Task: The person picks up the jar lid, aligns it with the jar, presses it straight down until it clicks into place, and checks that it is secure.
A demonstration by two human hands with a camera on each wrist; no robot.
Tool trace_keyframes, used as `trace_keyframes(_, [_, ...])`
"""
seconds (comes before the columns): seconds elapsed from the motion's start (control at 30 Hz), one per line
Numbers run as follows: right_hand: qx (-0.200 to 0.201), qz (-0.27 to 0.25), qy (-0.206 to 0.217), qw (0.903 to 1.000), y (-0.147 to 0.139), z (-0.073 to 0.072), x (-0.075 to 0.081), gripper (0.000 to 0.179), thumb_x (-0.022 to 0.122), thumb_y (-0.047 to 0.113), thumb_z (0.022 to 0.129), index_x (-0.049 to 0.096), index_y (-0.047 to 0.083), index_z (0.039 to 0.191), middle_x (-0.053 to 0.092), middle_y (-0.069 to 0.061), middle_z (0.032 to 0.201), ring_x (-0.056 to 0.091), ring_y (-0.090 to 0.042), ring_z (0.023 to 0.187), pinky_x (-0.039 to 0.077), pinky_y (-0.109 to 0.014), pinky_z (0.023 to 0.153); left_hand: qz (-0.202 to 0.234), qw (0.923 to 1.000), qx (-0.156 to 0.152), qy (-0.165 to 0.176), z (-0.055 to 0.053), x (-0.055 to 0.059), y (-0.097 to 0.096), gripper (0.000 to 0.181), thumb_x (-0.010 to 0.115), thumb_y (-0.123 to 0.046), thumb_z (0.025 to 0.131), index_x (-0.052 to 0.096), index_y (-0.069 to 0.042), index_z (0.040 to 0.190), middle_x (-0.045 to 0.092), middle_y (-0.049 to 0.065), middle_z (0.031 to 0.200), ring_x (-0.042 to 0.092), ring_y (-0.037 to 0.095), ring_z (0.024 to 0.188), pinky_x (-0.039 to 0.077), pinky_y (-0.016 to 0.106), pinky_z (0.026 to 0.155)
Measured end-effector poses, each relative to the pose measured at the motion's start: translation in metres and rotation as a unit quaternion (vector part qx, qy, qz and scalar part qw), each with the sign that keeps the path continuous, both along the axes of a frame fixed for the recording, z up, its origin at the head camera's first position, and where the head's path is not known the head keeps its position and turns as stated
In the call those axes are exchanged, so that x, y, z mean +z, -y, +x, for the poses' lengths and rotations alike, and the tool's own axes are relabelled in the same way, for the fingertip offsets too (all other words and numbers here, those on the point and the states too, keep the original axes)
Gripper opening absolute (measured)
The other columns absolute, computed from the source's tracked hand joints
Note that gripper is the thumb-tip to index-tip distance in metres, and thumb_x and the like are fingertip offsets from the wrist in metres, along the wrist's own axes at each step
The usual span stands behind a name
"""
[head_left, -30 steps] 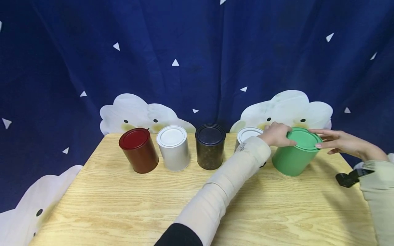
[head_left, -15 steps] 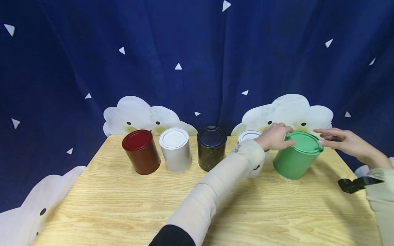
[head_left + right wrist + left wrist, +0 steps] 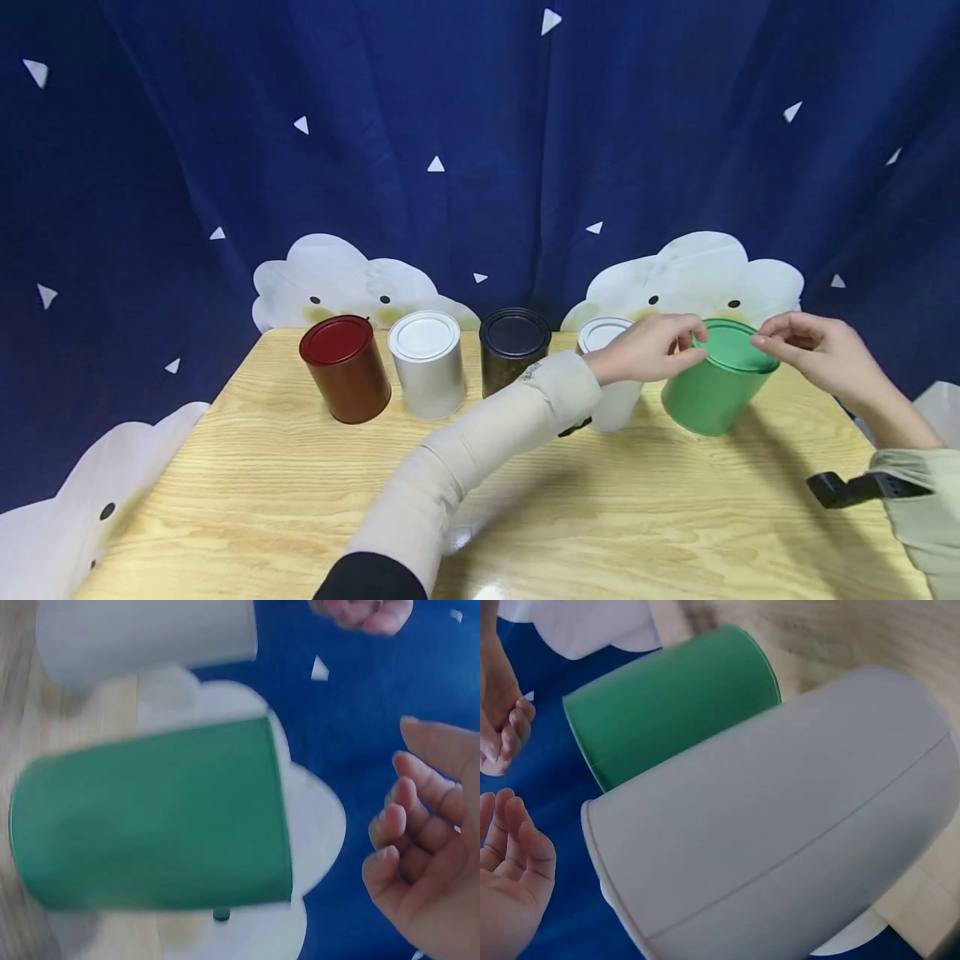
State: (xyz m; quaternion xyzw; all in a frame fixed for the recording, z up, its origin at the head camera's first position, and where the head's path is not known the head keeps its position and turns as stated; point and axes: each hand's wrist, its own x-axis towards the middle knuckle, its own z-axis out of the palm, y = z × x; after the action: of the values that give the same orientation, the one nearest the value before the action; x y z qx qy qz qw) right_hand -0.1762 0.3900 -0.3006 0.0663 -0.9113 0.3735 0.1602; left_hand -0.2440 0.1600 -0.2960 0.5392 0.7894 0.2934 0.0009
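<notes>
A green lidded can (image 3: 708, 392) stands at the right end of a row on the wooden table. Over the left side of its lid hovers my left hand (image 3: 652, 348), fingers loosely bent and nothing in them. Across the lid, my right hand (image 3: 825, 354) hangs near the rim with its fingers relaxed and bent. The right wrist view shows a gap between the right hand (image 3: 431, 840) and the green can (image 3: 157, 817). A white can (image 3: 621, 404) stands just left of the green one, partly hidden by the left hand and forearm.
Farther left stand a dark red can (image 3: 348, 387), another white can (image 3: 429, 383) and a black can (image 3: 514, 337), its lower part behind the left sleeve. A blue curtain (image 3: 480, 125) with white clouds hangs behind the table (image 3: 285, 483).
Both hands have come off the green can's rim and lifted slightly, their fingers curling loosely. The left forearm has swung to the left. The cans stay in place.
</notes>
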Motion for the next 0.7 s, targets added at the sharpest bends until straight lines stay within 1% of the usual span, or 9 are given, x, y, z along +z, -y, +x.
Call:
trace_keyframes(0.07, [-0.007,-0.016,-0.009,0.9998,0.010,0.002,0.003,0.005,0.066,0.008,0.083,0.062,0.007,0.087,0.059,0.008,0.069,0.050,-0.006,0.060,0.035,-0.019,0.054,0.012,0.9999,-0.002,0.012,0.003,0.001,0.009,0.020,0.053,-0.015,0.091,0.057,-0.003,0.107,0.057,-0.006,0.078,0.048,0.002,0.066,0.037,0.010,0.063])
trace_keyframes(0.13, [-0.007,-0.018,-0.019,0.9996,0.018,0.005,0.005,0.005,0.066,0.008,0.083,0.062,0.007,0.086,0.058,0.009,0.069,0.050,-0.006,0.060,0.036,-0.019,0.053,0.027,0.9995,-0.004,0.018,0.006,0.003,0.018,0.019,0.054,-0.015,0.091,0.057,-0.004,0.106,0.057,-0.005,0.079,0.048,0.002,0.067,0.037,0.010,0.064])
trace_keyframes(0.23, [0.012,-0.007,-0.033,0.9994,0.031,0.009,0.004,0.006,0.065,0.007,0.083,0.060,0.005,0.085,0.057,0.006,0.067,0.049,-0.006,0.058,0.035,-0.020,0.051,0.059,0.9981,-0.009,0.016,0.011,0.003,0.034,0.017,0.056,-0.013,0.089,0.058,-0.003,0.103,0.058,-0.001,0.079,0.050,0.004,0.068,0.038,0.010,0.065])
trace_keyframes(0.33, [0.032,0.007,-0.039,0.9987,0.042,0.014,0.002,0.008,0.066,0.007,0.083,0.058,0.005,0.085,0.055,0.005,0.065,0.049,-0.005,0.055,0.035,-0.020,0.049,0.106,0.9942,-0.017,-0.002,0.016,0.002,0.050,0.015,0.059,-0.009,0.086,0.058,-0.001,0.099,0.060,0.003,0.077,0.052,0.007,0.068,0.038,0.010,0.066])
trace_keyframes(0.4, [0.040,0.014,-0.041,0.9982,0.049,0.018,0.000,0.009,0.066,0.008,0.082,0.058,0.006,0.085,0.054,0.004,0.064,0.048,-0.006,0.055,0.035,-0.021,0.048,0.132,0.9909,-0.017,-0.017,0.020,0.001,0.060,0.013,0.061,-0.007,0.085,0.058,0.000,0.095,0.060,0.003,0.077,0.052,0.009,0.068,0.038,0.010,0.066])
trace_keyframes(0.5, [0.047,0.015,-0.041,0.9980,0.059,0.025,-0.003,0.010,0.067,0.009,0.082,0.058,0.008,0.086,0.052,0.004,0.065,0.047,-0.006,0.054,0.034,-0.023,0.047,0.153,0.9879,-0.005,-0.025,0.026,-0.002,0.076,0.011,0.062,-0.006,0.084,0.058,-0.001,0.092,0.058,0.002,0.076,0.051,0.009,0.069,0.038,0.012,0.064])
trace_keyframes(0.57, [0.052,0.016,-0.047,0.9974,0.065,0.030,-0.005,0.010,0.068,0.008,0.081,0.059,0.008,0.085,0.051,0.004,0.064,0.046,-0.006,0.054,0.034,-0.023,0.047,0.153,0.9880,0.008,-0.019,0.031,-0.005,0.087,0.011,0.061,-0.007,0.084,0.057,-0.001,0.092,0.058,0.002,0.077,0.051,0.009,0.070,0.040,0.015,0.063])
trace_keyframes(0.63, [0.060,0.020,-0.056,0.9965,0.070,0.035,-0.008,0.011,0.069,0.006,0.080,0.059,0.009,0.085,0.050,0.004,0.063,0.044,-0.006,0.052,0.033,-0.023,0.045,0.156,0.9874,0.019,-0.014,0.035,-0.012,0.098,0.011,0.061,-0.007,0.084,0.057,-0.001,0.093,0.058,0.002,0.078,0.051,0.010,0.070,0.040,0.017,0.061])
trace_keyframes(0.7, [0.071,0.025,-0.067,0.9949,0.074,0.038,-0.011,0.013,0.069,0.004,0.078,0.059,0.009,0.084,0.048,0.004,0.062,0.042,-0.006,0.051,0.032,-0.023,0.045,0.167,0.9854,0.029,-0.015,0.039,-0.018,0.109,0.011,0.061,-0.007,0.083,0.058,-0.002,0.093,0.058,0.002,0.079,0.052,0.011,0.071,0.041,0.017,0.062])
